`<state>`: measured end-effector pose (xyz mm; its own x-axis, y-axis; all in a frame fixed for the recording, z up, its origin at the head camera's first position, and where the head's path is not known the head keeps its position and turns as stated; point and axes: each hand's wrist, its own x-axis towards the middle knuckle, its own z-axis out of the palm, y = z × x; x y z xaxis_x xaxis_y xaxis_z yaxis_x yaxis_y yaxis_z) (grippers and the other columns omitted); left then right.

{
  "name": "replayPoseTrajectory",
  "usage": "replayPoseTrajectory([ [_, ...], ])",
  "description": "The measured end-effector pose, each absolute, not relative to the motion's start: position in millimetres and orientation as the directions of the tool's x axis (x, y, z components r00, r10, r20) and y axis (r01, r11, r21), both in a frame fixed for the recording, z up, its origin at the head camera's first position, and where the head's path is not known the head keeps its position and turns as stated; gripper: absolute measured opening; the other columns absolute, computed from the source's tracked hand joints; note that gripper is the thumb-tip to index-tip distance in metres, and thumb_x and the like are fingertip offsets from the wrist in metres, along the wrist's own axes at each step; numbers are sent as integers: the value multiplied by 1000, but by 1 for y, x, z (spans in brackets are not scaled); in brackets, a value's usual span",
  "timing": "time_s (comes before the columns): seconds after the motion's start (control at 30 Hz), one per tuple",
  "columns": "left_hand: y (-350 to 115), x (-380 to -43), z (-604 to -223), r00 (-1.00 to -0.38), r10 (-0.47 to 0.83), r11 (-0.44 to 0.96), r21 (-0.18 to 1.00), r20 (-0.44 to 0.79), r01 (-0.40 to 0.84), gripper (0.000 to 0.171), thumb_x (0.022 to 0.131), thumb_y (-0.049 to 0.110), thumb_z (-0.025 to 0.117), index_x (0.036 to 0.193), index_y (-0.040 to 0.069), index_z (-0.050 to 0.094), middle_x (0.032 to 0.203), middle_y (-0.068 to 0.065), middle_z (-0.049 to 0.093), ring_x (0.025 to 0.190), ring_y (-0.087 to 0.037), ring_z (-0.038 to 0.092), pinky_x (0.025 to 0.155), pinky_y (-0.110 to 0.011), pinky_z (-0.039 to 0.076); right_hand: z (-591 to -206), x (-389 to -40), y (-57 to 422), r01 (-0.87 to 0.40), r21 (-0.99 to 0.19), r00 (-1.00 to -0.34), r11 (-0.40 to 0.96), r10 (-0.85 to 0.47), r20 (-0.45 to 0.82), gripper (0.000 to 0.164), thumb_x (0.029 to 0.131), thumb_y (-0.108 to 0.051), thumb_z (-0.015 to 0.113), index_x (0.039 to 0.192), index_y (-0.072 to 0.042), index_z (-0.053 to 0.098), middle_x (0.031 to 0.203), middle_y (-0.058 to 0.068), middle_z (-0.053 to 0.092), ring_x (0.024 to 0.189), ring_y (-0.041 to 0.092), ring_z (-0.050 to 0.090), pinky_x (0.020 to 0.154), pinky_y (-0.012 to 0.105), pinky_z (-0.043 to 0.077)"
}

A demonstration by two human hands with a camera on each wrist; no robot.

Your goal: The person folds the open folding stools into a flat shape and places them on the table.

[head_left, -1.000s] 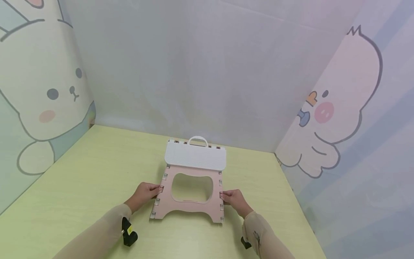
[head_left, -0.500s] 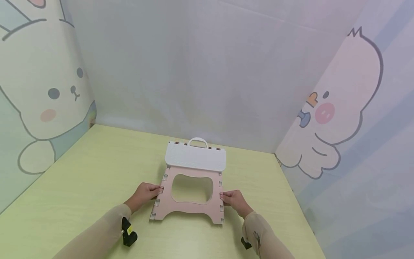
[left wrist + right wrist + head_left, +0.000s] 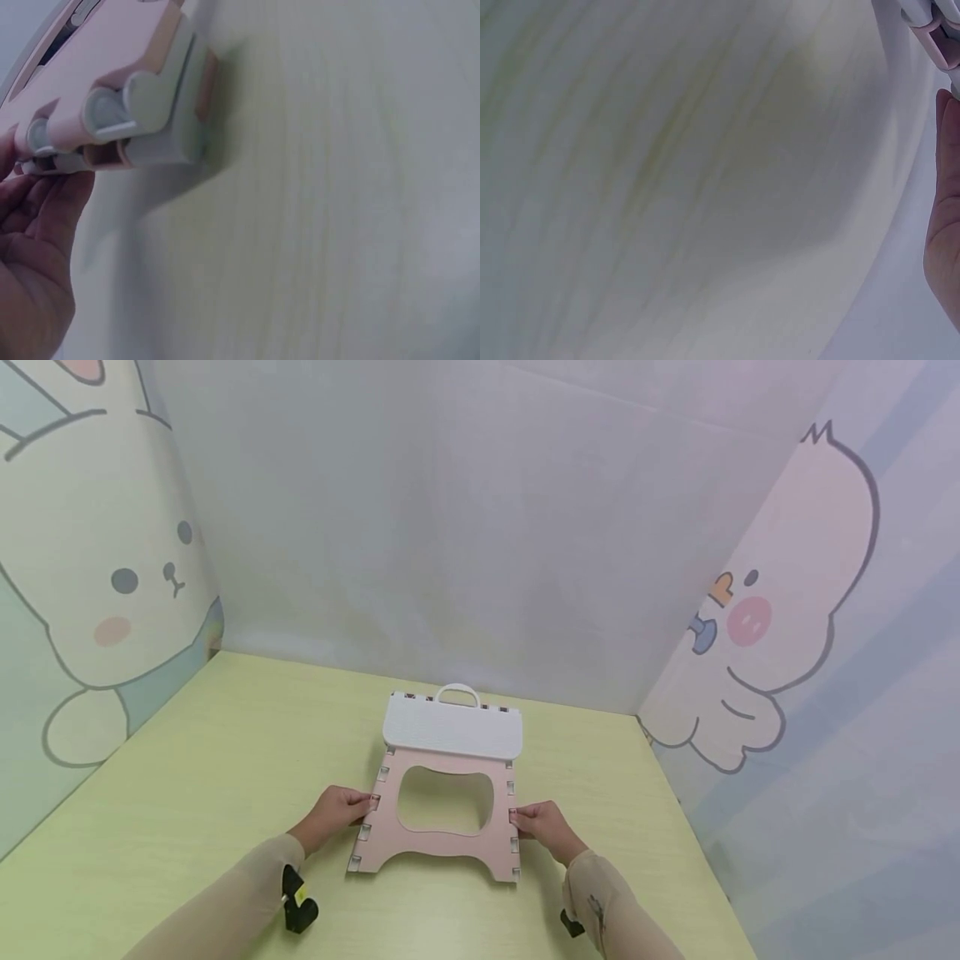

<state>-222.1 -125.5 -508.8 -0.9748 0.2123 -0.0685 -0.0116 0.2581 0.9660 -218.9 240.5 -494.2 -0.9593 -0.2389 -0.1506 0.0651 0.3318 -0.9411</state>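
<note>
Two hands sit on the folding stool (image 3: pixel 442 793), one at each side edge of its pink leg panel. I see the left hand (image 3: pixel 335 812) at the stool's left edge, fingers curled onto the hinge knuckles; the left wrist view shows its fingertips (image 3: pixel 52 196) touching the pink-and-grey hinge row. The right hand (image 3: pixel 542 827) pinches the stool's right edge in the same way; the right wrist view shows only the side of this hand near a hinge piece, so I cannot tell finger detail there. Stool lies on the pale green bench (image 3: pixel 187 793), white seat panel (image 3: pixel 452 728) and white carry handle (image 3: pixel 457 693) on the side away from me. Cartoon wall panels stand behind the stool and well to either side of it.
</note>
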Motion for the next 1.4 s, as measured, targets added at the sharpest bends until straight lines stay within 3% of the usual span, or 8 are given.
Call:
replayPoseTrajectory([
  [0.33, -126, -222, -509, -978, 185, 327, 944, -100, -35, 23, 91, 1, 59, 103, -18, 63, 96, -25, 68, 84, -24, 68, 72, -34, 54, -492, -215, 236, 73, -931, -962, 356, -223, -161, 22, 91, 3, 59, 102, 22, 60, 96, 29, 66, 81, 26, 70, 75, 38, 54],
  [0.6, -130, -221, -511, -974, 218, 379, 925, -55, 32, 23, 91, 1, 60, 101, -18, 64, 94, -26, 68, 84, -25, 68, 73, -37, 54, -495, -215, 234, 60, -933, -957, 354, -246, -155, 22, 91, 4, 58, 102, 23, 60, 96, 30, 66, 82, 26, 69, 75, 39, 54],
  [0.93, -126, -220, -512, -980, 152, 382, 922, -128, -61, 22, 91, 2, 59, 101, -17, 65, 91, -22, 70, 78, -18, 66, 71, -34, 54, -499, -213, 234, 65, -923, -956, 379, -240, -166, 22, 91, 3, 59, 101, 22, 61, 96, 29, 66, 82, 26, 69, 74, 38, 54],
  [1.4, -128, -220, -514, -983, 145, 427, 903, -116, -43, 20, 90, 2, 59, 94, -15, 68, 78, -13, 69, 65, -11, 54, 60, -26, 47, -501, -213, 234, 61, -927, -950, 369, -263, -167, 21, 91, 3, 59, 100, 22, 61, 93, 29, 67, 82, 26, 70, 74, 37, 54],
])
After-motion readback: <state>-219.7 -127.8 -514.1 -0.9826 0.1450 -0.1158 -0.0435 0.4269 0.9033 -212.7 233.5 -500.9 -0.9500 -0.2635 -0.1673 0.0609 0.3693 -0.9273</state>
